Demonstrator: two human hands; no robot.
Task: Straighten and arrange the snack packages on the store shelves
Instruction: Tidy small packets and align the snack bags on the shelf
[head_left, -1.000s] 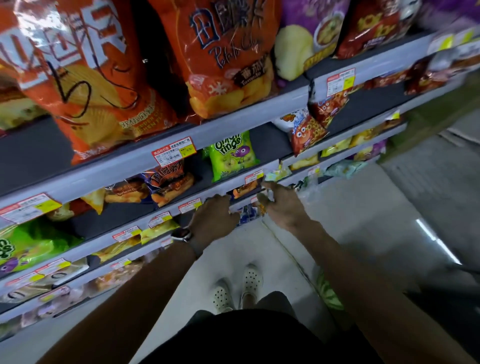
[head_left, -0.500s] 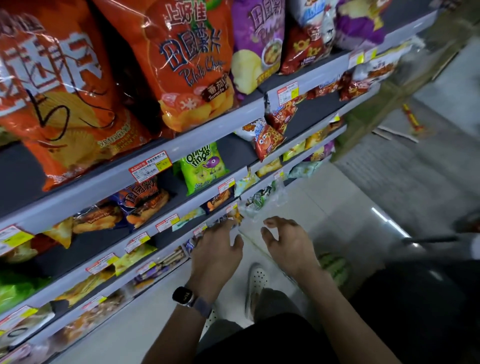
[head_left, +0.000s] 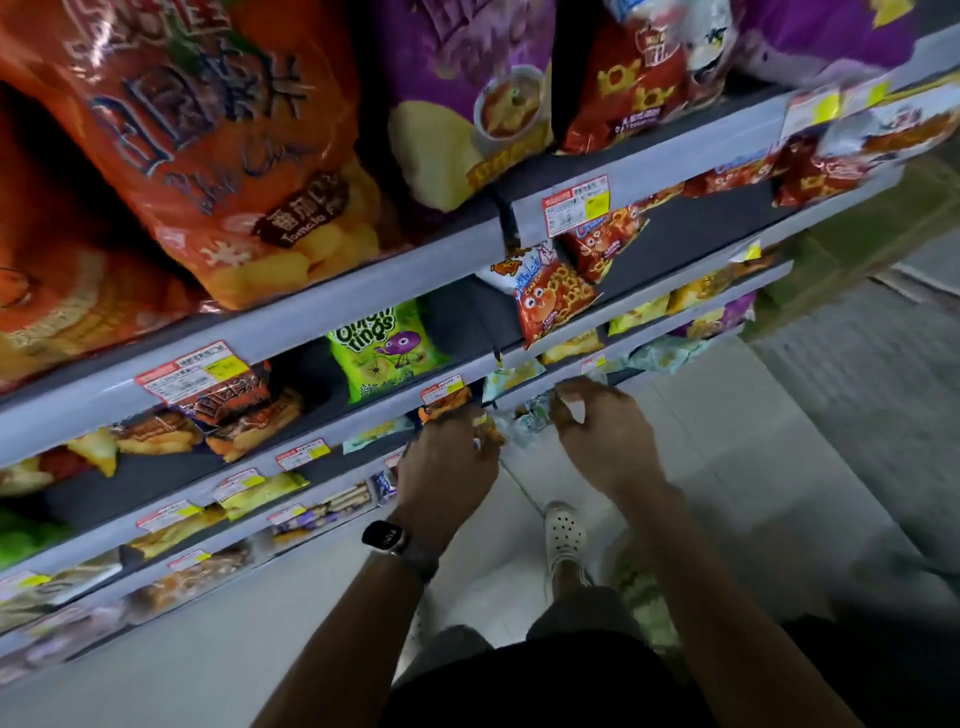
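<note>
Two bare hands reach down to a low level of the grey metal shelves (head_left: 311, 317). The left hand (head_left: 447, 467), with a black watch (head_left: 383, 535) on its wrist, curls its fingers (head_left: 467, 434) round a small orange and yellow snack packet (head_left: 489, 435) at the shelf's front edge. The right hand (head_left: 605, 436) is just beside it. Its thumb and first finger bend into a ring and pinch a pale green shiny snack packet (head_left: 532, 418) on the same level. Higher up stands a bright green onion rings bag (head_left: 384, 348). A big orange chip bag (head_left: 223, 156) sits on the top shelf.
</note>
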